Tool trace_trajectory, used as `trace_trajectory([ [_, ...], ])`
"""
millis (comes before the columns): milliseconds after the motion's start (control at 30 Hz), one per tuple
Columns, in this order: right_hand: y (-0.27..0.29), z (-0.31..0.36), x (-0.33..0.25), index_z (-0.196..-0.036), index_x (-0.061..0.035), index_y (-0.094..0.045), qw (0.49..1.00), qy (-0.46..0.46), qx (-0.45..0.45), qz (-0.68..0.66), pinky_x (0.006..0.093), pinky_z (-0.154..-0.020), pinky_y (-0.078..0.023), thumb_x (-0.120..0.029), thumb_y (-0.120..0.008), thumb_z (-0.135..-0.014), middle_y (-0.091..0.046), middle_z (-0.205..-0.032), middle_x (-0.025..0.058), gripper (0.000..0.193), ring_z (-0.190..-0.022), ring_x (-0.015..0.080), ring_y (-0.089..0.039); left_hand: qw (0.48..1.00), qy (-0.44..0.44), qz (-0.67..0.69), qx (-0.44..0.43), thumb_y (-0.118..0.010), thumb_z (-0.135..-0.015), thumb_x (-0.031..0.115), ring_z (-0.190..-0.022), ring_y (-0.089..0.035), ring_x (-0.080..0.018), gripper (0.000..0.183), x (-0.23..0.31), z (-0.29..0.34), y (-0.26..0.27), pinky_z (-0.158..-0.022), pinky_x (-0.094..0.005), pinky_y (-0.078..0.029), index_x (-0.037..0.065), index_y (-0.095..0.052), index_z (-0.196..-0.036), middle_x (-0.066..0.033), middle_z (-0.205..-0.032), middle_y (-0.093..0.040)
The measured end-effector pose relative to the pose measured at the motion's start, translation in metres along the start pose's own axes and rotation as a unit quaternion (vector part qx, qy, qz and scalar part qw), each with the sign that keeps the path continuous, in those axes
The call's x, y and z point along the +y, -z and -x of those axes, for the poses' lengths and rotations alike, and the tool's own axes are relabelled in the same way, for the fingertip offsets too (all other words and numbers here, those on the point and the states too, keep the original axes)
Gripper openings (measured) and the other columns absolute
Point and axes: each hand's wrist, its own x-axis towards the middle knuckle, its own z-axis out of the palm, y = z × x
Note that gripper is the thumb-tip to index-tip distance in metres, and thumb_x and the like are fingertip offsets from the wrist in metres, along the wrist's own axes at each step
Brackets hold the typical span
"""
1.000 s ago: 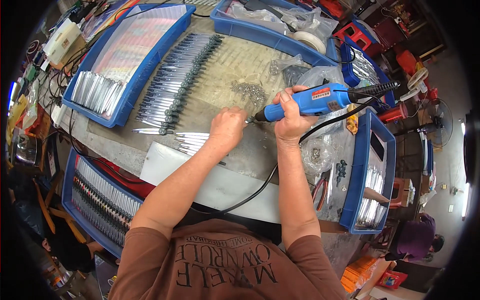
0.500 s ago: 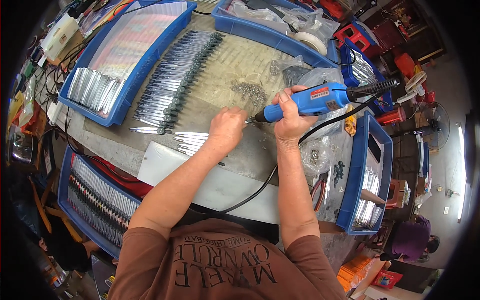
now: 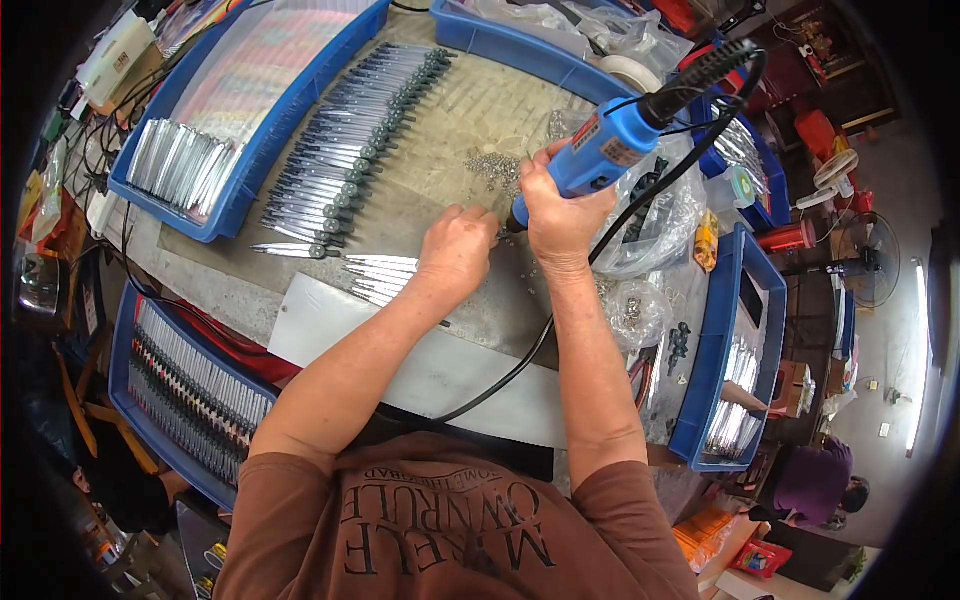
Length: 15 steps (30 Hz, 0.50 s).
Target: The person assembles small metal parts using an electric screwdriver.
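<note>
1. While the right hand (image 3: pixel 565 220) grips a blue powered driver (image 3: pixel 598 150) around its lower body, the tool slants above the worktable (image 3: pixel 420 175), its nose pointing down and leftward.
2. The driver's casing is smooth, rounded and bright blue, with a red-and-white label on its upper side and a small dark patch near the thumb.
3. At its upper end is a black ribbed sleeve (image 3: pixel 700 78), from which a thick black cable (image 3: pixel 690 150) loops down behind the right wrist and across the table's near edge.
4. The nose ends just beside the left hand (image 3: pixel 458 248), whose fingers are curled in tightly; whether they hold anything cannot be told, as the knuckles hide it.
5. Beyond the hands lies a loose scatter of tiny silvery metal pieces (image 3: pixel 492 168).
6. To the left, slim silvery pens with dark ends (image 3: pixel 345 150) lie side by side in a long row; nearer, paler silver shafts (image 3: pixel 375 272) fan out beside the left forearm.
</note>
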Motion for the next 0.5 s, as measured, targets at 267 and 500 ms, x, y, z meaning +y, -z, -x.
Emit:
trace_trajectory([
  [267, 0.006, 0.007, -0.020, -0.090, 0.0003, -0.048, 0.996, -0.022, 0.011, -0.089, 0.0265, -0.055, -0.046, 0.004, -0.062, -0.065, -0.051, -0.070, 0.0042, 0.028, -0.061, 0.0114, -0.051, 0.999, -0.031, -0.037, 0.001, -0.057, -0.070, 0.007, -0.080, -0.052, -0.0295, 0.007, -0.002, 0.004, -0.003, -0.067, -0.0393, -0.045, 0.003, -0.054, -0.075, -0.0103, -0.078, -0.053],
  [500, 0.033, 0.022, -0.038, -0.100, 0.0016, -0.042, 0.976, -0.014, 0.090, -0.197, 0.0308, -0.058, -0.045, 0.004, -0.058, -0.068, -0.049, -0.074, 0.0086, 0.036, -0.061, 0.0175, -0.051, 0.994, -0.076, -0.079, -0.022, -0.053, -0.067, 0.001, -0.081, -0.052, -0.0302, 0.010, 0.003, 0.003, 0.006, -0.066, -0.0386, -0.047, 0.001, -0.051, -0.077, -0.0127, -0.081, -0.051],
])
